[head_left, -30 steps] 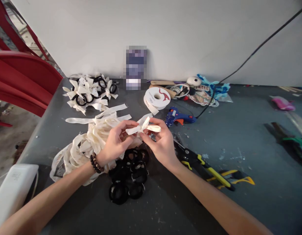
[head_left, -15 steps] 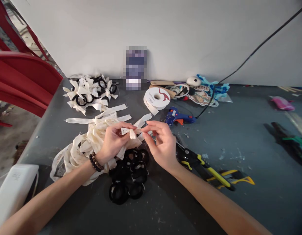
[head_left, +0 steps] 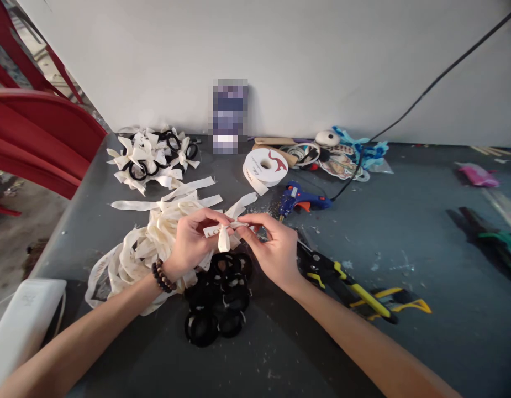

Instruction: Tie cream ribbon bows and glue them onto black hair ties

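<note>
Pinching a short cream ribbon piece [head_left: 223,237] at fingertips, left hand [head_left: 191,244] and right hand [head_left: 274,251] hold it over the black elastic hair ties [head_left: 220,301] (bow-folding stage, I reckon; next needs a tight middle).

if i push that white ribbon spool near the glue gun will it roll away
Probably not: the ribbon spool lies flat on its face, so it should slide. It looks light, mostly ribbon. Its loose tail would likely drag floppily.

Pixelated box [head_left: 230,115]; red chair [head_left: 35,132] cut off
</note>
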`<state>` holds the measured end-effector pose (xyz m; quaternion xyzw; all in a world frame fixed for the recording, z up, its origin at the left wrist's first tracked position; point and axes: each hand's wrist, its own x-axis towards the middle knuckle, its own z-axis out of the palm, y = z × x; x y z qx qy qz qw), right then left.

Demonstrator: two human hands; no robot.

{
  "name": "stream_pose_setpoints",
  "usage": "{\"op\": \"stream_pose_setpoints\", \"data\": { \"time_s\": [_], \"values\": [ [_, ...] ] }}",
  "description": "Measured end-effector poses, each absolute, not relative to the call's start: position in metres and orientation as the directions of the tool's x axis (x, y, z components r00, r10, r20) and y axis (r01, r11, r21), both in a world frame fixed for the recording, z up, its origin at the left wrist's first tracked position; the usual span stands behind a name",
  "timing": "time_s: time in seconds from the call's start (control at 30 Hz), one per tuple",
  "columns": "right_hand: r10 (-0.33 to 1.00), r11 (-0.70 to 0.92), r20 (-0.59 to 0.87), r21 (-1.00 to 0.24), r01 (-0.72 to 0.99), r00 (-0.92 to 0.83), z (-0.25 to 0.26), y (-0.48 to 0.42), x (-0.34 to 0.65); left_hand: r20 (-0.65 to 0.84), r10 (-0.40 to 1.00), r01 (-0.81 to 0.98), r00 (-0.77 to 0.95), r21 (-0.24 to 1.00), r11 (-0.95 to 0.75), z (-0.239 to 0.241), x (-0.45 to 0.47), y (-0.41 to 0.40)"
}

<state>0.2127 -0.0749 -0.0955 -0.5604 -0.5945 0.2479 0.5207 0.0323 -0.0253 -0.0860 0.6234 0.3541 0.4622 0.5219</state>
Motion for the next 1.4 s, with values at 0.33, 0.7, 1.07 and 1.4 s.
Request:
{"op": "stream_pose_setpoints", "data": {
  "time_s": [0.33,0.7,1.07,1.4],
  "values": [
    [0.876,0.352,0.464,-0.803,0.480,0.133,-0.093,-0.076,0.214,0.331,0.862,0.192,0.383,0.885,-0.425,-0.084,0.033,-0.033],
    [0.870,0.348,0.470,-0.798,0.492,0.148,-0.096,-0.075,0.212,0.434,0.819,0.358,0.376,0.747,-0.560,-0.086,0.032,-0.036],
    [0.868,0.348,0.477,-0.779,0.521,0.134,-0.096,-0.077,0.211,0.435,0.839,0.370,0.328,0.758,-0.537,-0.087,0.033,-0.037],
    [0.872,0.384,0.484,-0.766,0.516,0.069,-0.099,-0.078,0.211,0.374,0.835,0.373,0.403,0.766,-0.523,-0.083,0.033,-0.035]
  ]
}}
